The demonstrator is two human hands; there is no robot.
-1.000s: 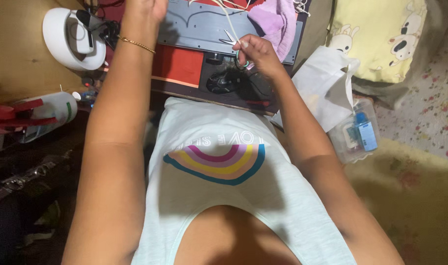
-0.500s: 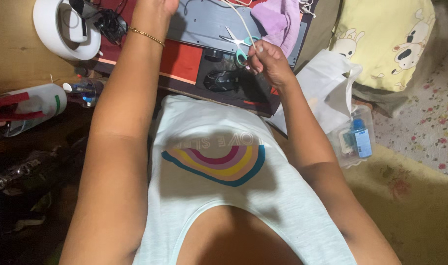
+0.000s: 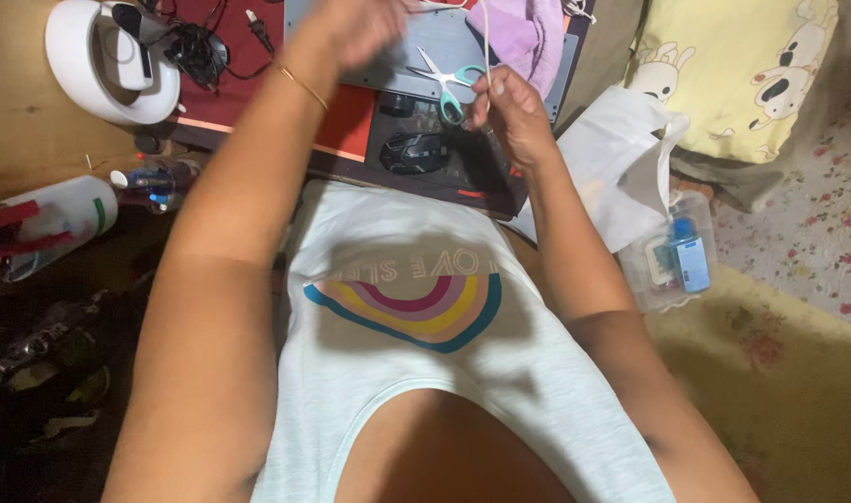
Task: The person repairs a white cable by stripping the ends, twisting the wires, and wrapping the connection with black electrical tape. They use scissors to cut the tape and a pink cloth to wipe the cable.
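Right hand grips the teal-handled scissors, fingers clamped on the handles and pinching a pale cord over the grey laptop. Left hand is raised and blurred; its fingers can't be read. Mid-trim, it seems; the cut needs the cord taut.

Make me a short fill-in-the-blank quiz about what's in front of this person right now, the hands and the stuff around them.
1. The right hand holds a pair of ____ with teal handles.
2. On the left wrist sits a thin ____ bracelet.
3. The black computer mouse lies just ____ the teal handles in the head view.
4. The pillow printed with cartoon animals is ____ in colour.

Missing words: scissors; gold; below; yellow
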